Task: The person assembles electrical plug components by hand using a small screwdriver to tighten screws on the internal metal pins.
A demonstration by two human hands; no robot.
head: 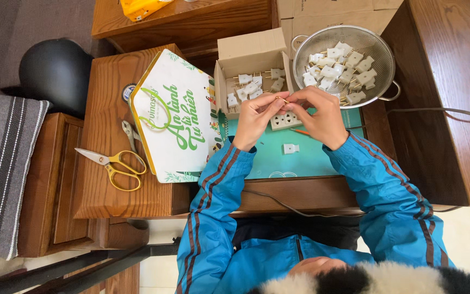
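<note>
Here, at upper centre, the left hand [255,116] and right hand [323,115] pinch a small brass prong [282,99] between meeting fingertips, its long axis running left-right.

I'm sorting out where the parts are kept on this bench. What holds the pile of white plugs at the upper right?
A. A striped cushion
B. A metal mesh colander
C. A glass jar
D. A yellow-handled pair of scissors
B: the white plugs at the upper right lie heaped inside a round metal mesh colander with side handles, just beyond the hands.
</note>
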